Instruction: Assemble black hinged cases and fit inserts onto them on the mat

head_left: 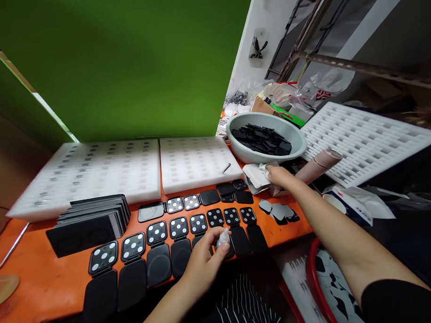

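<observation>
My left hand point(204, 262) is closed around a small white dropper bottle point(224, 237), its pointed tip facing up. Below and around it are hinged black square cases point(178, 227) standing open in rows, many with white round dots on their upper halves. Out to the right, my right hand point(277, 175) pinches a crumpled white tissue point(264, 169) at a small white box point(254, 178). The fingertips are partly hidden there. Silvery flat plates point(281, 211) lie in a loose pile near the table's right edge.
White foam trays point(197, 162) line the back of the orange table point(39, 280). A stack of black panels point(93, 222) stands at left. A pale basin point(236, 149) holds black pieces. A pink bottle point(318, 165) leans near my right forearm. A red-rimmed tub point(313, 271) sits below.
</observation>
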The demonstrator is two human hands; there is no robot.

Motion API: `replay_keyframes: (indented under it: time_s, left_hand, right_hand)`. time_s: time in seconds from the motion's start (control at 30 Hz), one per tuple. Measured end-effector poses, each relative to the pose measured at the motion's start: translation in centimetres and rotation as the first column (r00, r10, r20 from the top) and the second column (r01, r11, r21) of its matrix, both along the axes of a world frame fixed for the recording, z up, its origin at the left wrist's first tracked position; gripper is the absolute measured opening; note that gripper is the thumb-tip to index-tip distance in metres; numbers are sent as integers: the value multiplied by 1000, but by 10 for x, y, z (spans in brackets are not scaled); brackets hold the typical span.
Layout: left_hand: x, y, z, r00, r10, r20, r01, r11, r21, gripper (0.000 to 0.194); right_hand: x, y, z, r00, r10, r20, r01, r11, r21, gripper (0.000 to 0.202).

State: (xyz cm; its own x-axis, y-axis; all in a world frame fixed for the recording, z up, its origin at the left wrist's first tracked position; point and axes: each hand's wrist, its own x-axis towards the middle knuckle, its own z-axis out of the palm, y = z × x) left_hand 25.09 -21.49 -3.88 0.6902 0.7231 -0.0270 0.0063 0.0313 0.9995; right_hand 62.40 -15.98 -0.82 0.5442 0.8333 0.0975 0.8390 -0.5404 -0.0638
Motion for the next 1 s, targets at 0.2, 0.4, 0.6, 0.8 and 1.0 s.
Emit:
replay_keyframes:
  time_s: [0.2,0.4,0.6,0.8,1.0]
  left_hand:
    - [3,2,-5,995,61,-80,-43,976,212,28]
    - [7,2,-6,990,125,-67,-103,958,267,21]
    - [23,-6,-1,974,224,-31,-201,919,340,19]
    - [46,-9,-7,983,95,-160,-22,913,408,45]
    - [61,-19,-32,874,-167,-457,460,592,662,46]
  right_hand:
    - [-40,-48,7,996,54,69,-72,957,282,27]
    - [-177,-113,-30,299,181,-937,184,952,243,44]
    - [-257,-123,-40,-661,274,-698,429,902,-52,44]
    - [-206,-106,-37,-300,502,-811,753,646,121,33]
    - [-122,-92,-71,396,294,-870,747,449,491,35]
